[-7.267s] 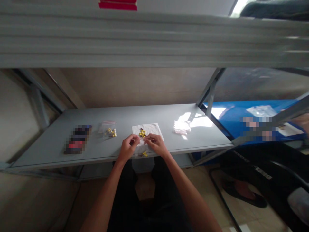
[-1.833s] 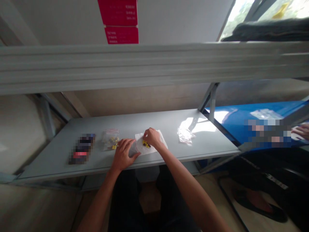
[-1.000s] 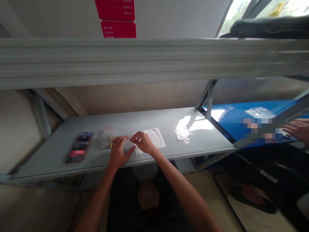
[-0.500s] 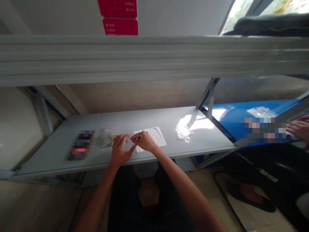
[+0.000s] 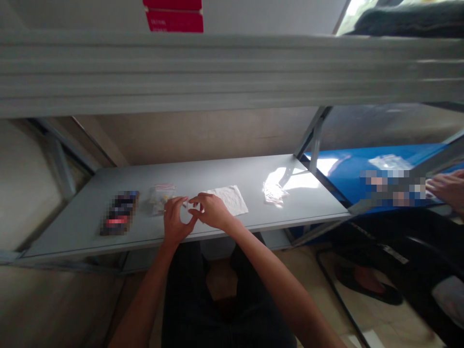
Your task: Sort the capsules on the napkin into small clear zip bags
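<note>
- Left hand [image 5: 176,223] and right hand [image 5: 213,211] meet over the grey flat-topped table [image 5: 246,170]; fingers curl, but I cannot tell whether either grip pinches anything, as the pale detail at the fingertips is too small.
- The clear plastic zip bag with a reddish top stripe and yellowish contents [image 5: 158,194] lies just beside the left hand; the white cloth [image 5: 234,199] lies partly behind the right.
- The step looks like close two-handed fingertip work; the next move probably calls for steady, light fingers.
</note>
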Available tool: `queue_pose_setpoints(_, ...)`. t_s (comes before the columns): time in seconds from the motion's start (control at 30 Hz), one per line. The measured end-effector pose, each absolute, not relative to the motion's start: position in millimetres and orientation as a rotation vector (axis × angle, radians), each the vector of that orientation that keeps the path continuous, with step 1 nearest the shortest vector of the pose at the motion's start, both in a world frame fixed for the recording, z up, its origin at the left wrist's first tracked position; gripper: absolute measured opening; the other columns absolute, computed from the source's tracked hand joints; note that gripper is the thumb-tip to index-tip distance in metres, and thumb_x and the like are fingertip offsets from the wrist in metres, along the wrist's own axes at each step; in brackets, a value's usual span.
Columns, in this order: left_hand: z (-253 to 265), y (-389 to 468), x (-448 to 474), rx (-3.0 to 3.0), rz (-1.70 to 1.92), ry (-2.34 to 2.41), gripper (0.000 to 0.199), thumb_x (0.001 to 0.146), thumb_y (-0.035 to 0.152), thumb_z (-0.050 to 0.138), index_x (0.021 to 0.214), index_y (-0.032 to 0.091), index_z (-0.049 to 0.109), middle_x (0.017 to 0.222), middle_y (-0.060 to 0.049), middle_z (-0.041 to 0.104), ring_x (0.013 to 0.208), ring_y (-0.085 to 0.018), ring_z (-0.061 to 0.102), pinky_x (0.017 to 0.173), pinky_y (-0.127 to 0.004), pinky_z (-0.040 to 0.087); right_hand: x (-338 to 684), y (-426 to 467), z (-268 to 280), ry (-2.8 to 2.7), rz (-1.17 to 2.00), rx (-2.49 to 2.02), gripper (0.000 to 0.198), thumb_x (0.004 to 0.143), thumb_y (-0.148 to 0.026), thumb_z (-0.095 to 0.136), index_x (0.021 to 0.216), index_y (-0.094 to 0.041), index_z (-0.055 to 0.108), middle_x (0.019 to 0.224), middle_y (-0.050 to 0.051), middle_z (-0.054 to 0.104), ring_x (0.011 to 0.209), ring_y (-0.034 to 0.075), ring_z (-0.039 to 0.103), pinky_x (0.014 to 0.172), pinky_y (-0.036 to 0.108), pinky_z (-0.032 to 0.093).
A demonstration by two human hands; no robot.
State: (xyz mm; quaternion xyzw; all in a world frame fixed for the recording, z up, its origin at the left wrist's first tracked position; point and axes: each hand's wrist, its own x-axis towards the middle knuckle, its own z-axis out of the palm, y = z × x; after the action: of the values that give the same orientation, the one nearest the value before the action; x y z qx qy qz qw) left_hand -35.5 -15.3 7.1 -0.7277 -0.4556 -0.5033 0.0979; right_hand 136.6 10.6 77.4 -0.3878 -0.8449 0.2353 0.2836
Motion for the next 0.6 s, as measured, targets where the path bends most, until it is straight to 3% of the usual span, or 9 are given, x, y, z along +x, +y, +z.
queue_pose_setpoints(0.13,4.7,-9.7,-41.4,-2.028,-1.847,-1.646,0.053,0.079,0.042,0.079,0.122,0.021,0.058,0.112,-0.009,0.064,0.109,-0.026,0.062,0.103,-0.044,0.048,163.3,23.8,58.6,-1.925,0.915,-0.84,0.028,0.096,-0.032,0.059,0.12,-0.023,0.072,0.107,0.004,0.075,0.08,0.013,0.069,0.067,0.022,0.051)
queue_pose_setpoints(0.27,-6.1,4.3,-52.1,-1.759,-2.512,-1.697,0.056,0.085,0.055,0.071,0.128,0.024,0.053,0.119,-0.009,0.062,0.11,-0.023,0.065,0.102,-0.04,0.049,203.3,40.1,26.2,-1.555,0.786,-1.089,0.023,0.094,-0.027,0.053,0.096,-0.018,0.074,0.092,0.005,0.076,0.072,0.013,0.065,0.063,0.023,0.049)
queue_pose_setpoints(0.33,-10.5,8.6,-54.8,-1.756,-2.628,-1.65,0.058,0.088,0.061,0.064,0.131,0.025,0.051,0.121,-0.009,0.061,0.108,-0.022,0.066,0.101,-0.04,0.05,216.6,41.1,13.5,-1.601,0.709,-1.154,0.021,0.09,-0.02,0.054,0.094,-0.018,0.074,0.088,0.004,0.075,0.069,0.013,0.063,0.063,0.023,0.048)
queue_pose_setpoints(0.43,-10.6,7.1,-53.7,-1.907,-2.495,-1.678,0.063,0.086,0.064,0.066,0.133,0.025,0.051,0.124,-0.01,0.06,0.108,-0.023,0.065,0.098,-0.039,0.051,221.7,35.0,3.3,-1.787,0.563,-1.212,0.02,0.086,-0.014,0.059,0.095,-0.02,0.076,0.092,0.004,0.074,0.073,0.015,0.063,0.071,0.027,0.049)
queue_pose_setpoints(0.6,2.1,-2.9,-45.8,-2.27,-2.005,-1.76,0.06,0.081,0.055,0.076,0.129,0.024,0.057,0.12,-0.009,0.062,0.107,-0.023,0.062,0.089,-0.035,0.051,214.4,28.0,0.0,-1.976,0.403,-1.29,0.009,0.087,-0.018,0.069,0.09,-0.02,0.077,0.096,0.006,0.073,0.087,0.021,0.063,0.088,0.035,0.048)
